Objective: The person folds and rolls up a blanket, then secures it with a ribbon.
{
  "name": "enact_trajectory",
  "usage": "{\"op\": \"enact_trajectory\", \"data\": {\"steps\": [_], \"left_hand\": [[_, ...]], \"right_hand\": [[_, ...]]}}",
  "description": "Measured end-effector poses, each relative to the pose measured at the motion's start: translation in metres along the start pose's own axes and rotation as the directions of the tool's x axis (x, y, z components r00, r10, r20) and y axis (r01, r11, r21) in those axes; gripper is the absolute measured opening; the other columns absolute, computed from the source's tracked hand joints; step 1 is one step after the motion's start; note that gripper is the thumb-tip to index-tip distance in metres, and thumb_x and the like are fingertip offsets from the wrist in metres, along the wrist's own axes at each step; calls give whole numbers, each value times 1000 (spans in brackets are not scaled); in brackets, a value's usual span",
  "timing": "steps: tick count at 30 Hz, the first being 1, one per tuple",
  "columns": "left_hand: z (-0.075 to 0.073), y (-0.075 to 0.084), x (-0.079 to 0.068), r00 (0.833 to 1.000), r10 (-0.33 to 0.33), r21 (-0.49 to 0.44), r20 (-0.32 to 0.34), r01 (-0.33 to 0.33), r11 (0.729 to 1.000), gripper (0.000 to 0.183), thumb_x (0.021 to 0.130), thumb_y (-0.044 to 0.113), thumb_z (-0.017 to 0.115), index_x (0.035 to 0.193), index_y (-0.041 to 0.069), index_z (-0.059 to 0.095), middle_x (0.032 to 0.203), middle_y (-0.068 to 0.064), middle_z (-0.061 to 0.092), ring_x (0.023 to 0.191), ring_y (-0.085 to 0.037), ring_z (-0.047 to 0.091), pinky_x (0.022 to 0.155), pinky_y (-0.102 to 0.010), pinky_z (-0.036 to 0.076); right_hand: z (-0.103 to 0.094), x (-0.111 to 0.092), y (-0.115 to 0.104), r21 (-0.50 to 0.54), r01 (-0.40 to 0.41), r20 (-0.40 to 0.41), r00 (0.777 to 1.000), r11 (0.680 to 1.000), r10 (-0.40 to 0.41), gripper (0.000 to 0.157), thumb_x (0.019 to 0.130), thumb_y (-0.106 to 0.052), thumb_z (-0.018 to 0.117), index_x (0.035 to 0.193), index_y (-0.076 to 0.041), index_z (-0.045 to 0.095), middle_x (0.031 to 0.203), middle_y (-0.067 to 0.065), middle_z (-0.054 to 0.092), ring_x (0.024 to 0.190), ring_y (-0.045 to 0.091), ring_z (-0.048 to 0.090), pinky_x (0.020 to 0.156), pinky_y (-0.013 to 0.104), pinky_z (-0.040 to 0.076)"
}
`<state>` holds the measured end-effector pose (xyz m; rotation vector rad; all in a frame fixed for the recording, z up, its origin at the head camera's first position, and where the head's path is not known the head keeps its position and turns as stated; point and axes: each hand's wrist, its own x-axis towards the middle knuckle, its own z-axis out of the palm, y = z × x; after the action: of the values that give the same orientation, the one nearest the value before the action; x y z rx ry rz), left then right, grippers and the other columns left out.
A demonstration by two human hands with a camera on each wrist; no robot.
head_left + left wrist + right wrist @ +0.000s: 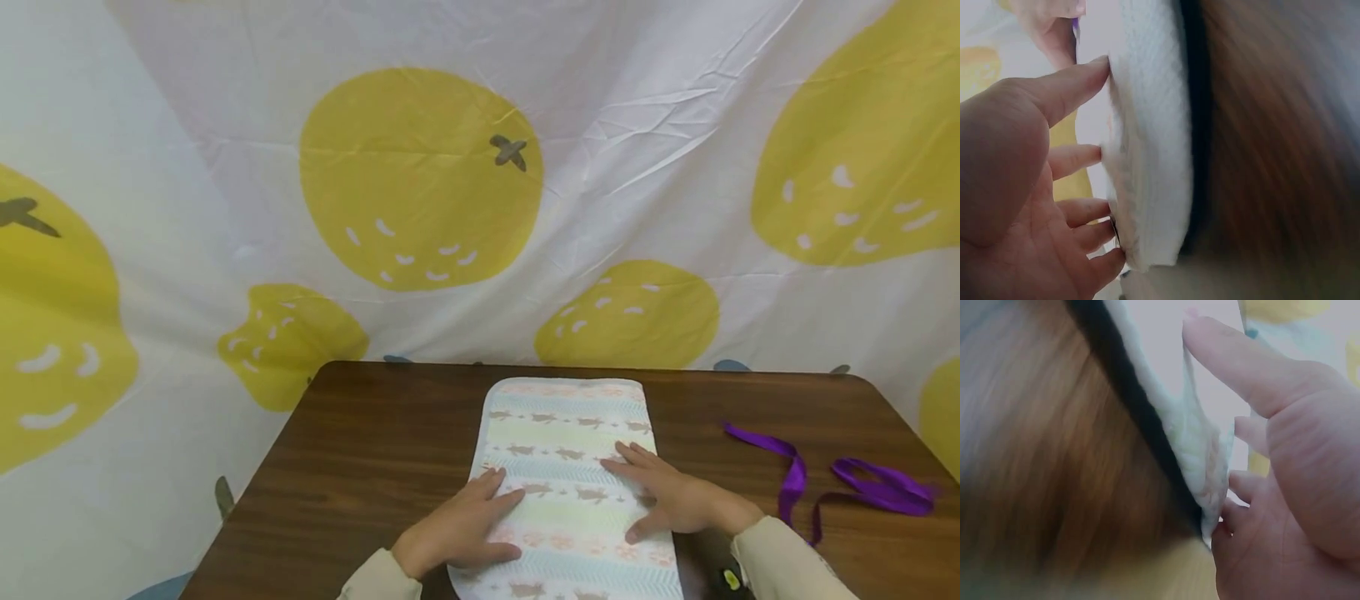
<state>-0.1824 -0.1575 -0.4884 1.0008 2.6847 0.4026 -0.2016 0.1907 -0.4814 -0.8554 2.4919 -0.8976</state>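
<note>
A long, pale cloth [562, 467] with rounded corners, printed with rows of brown turtles and pastel stripes, lies lengthwise on the brown table [375, 442]. My left hand [468, 521] rests on its left side, fingers spread. On its right side, my right hand [667, 493] rests with fingers spread and thumb apart. In the left wrist view, the fingertips of the left hand [1035, 181] touch the face of the cloth [1154, 150], whose white edge looks thick and fluffy. The right wrist view has the right hand [1297, 462] at the edge of the cloth [1179, 425], which ripples there.
A purple ribbon [793, 483] lies loosely looped on the right part of the table. Close by the right sleeve is a small dark object [731, 579] with a yellow-green spot. Behind the table hangs a white curtain [465, 333] printed with yellow fruit.
</note>
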Motion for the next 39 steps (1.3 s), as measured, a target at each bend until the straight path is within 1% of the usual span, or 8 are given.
{"op": "enact_trajectory", "data": {"steps": [8, 13, 18, 24, 28, 33, 37, 39], "left_hand": [[7, 10, 8, 1000, 1, 2, -18, -1, 1000, 74, 91, 53, 64, 152, 17, 41, 159, -21, 27, 148, -38, 24, 115, -53, 30], [7, 10, 9, 1000, 2, 4, -17, -2, 1000, 75, 91, 53, 64, 152, 16, 40, 160, -22, 26, 148, -38, 24, 115, -53, 30], [11, 9, 9, 999, 20, 51, -44, -18, 999, 70, 93, 53, 61, 150, 16, 43, 158, -21, 31, 147, -36, 27, 116, -51, 30], [17, 10, -2, 989, 133, 186, -70, -119, 975, 56, 99, 47, 55, 146, 17, 49, 154, -16, 40, 142, -31, 38, 114, -45, 36], [14, 13, -12, 982, 184, 170, -34, -176, 970, 50, 100, 43, 55, 146, 22, 50, 155, -9, 41, 142, -23, 39, 113, -42, 38], [13, 16, -22, 947, 317, 145, -46, -307, 940, 45, 103, 39, 51, 144, 21, 52, 152, -7, 45, 140, -21, 43, 110, -41, 41], [13, 17, -26, 897, 437, 181, -62, -421, 889, 46, 102, 39, 52, 142, 16, 53, 149, -12, 48, 138, -25, 46, 109, -40, 42], [12, 17, -27, 891, 453, 175, -40, -440, 881, 50, 100, 44, 53, 142, 17, 54, 149, -12, 48, 137, -26, 46, 109, -39, 43]], "right_hand": [[-5, -10, 10, 37, 2, -16, 1000, 999, -2, 95, 78, -38, 79, 151, 1, 33, 158, 36, 5, 140, 61, -1, 99, 83, 10], [-3, -11, 3, -26, -2, -55, 998, 1000, 1, 93, 77, -38, 80, 148, 4, 38, 155, 39, 14, 139, 63, 6, 101, 80, 12], [5, -18, -12, -145, 22, -85, 996, 989, -34, 80, 78, -23, 80, 144, 5, 44, 151, 39, 25, 136, 64, 17, 100, 78, 21], [20, -34, -28, -293, 93, -64, 991, 952, -116, 69, 79, -17, 78, 140, -1, 51, 146, 34, 39, 131, 61, 32, 96, 74, 34], [30, -51, -30, -362, 174, -52, 977, 916, -206, 64, 87, -28, 73, 143, -7, 50, 145, 29, 44, 126, 57, 40, 88, 67, 45], [43, -59, -25, -391, 233, -38, 962, 890, -269, 66, 92, -49, 64, 145, -14, 49, 142, 25, 49, 120, 52, 49, 77, 64, 51], [55, -56, -17, -415, 268, -12, 954, 869, -300, 63, 94, -52, 60, 144, -16, 51, 139, 24, 52, 118, 49, 52, 79, 59, 54], [62, -57, -13, -422, 282, -4, 950, 862, -313, 59, 96, -49, 58, 146, -18, 50, 141, 23, 52, 121, 47, 52, 81, 54, 55]]}}
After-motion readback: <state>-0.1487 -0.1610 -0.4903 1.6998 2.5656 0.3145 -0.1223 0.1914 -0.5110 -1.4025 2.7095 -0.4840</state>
